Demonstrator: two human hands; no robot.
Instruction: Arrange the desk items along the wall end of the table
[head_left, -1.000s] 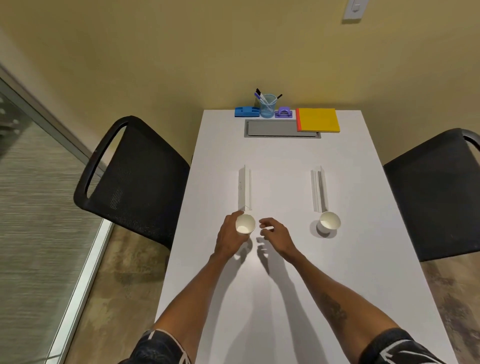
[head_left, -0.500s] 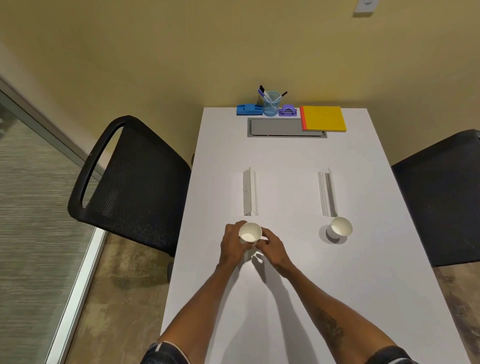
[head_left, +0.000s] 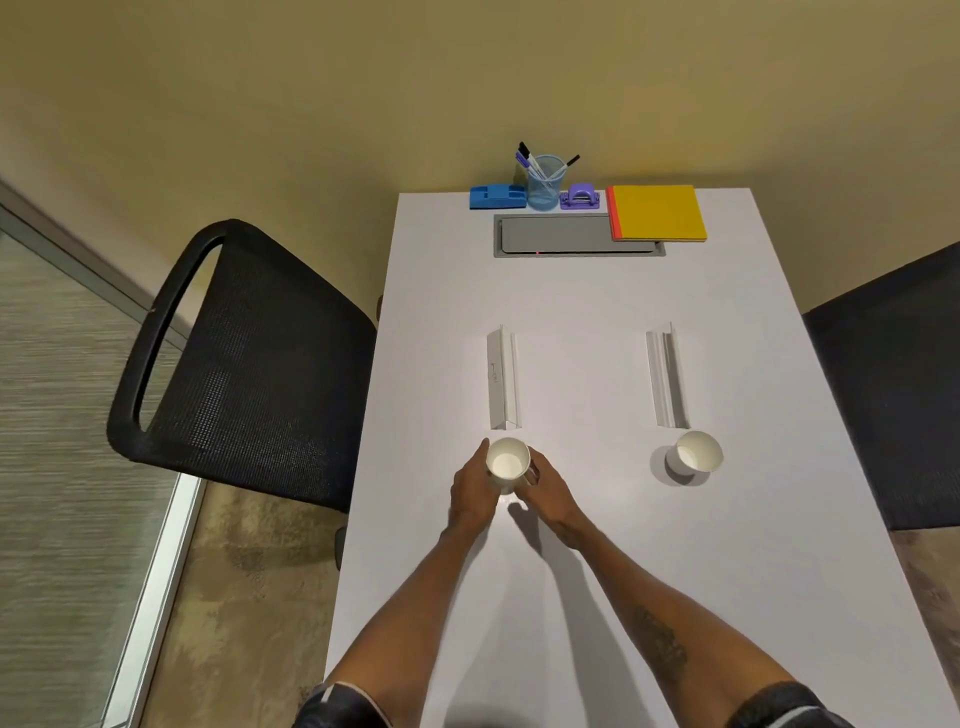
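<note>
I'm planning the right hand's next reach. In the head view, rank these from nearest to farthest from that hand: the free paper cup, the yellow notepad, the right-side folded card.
From the right hand:
1. Free paper cup, off to its right, near the table's middle.
2. Right-side folded card, just beyond that cup, toward the wall.
3. Yellow notepad, at the wall end, far right of the row.

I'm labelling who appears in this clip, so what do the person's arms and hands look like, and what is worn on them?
Both forearms are bare from the elbow down, with no gloves, watch or rings visible on the left hand or right hand. The right forearm carries a dark tattoo. At the bottom edge, dark short sleeves with white markings show on both arms.
</note>
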